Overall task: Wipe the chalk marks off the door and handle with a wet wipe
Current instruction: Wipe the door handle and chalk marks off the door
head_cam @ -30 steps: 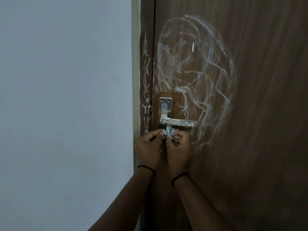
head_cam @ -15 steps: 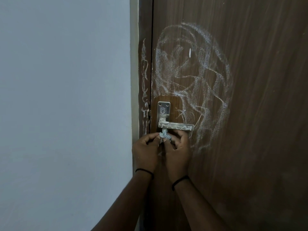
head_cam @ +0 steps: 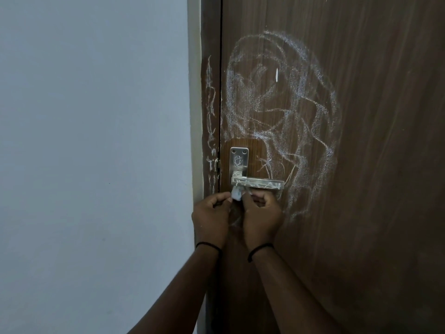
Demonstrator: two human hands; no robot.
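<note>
The wet wipe (head_cam: 236, 195) stays pinched by both hands' grip, now touching the handle's (head_cam: 257, 184) underside.

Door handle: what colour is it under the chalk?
Silver-grey metal, streaked with white chalk, in the head view: door handle.

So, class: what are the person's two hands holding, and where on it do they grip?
A crumpled wet wipe, pinched between left hand and right hand at its sides, just under the handle.

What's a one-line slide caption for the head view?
Both hands, left hand and right hand, pinch a wadded wet wipe just under the chalk-marked handle of a scribbled door.
</note>
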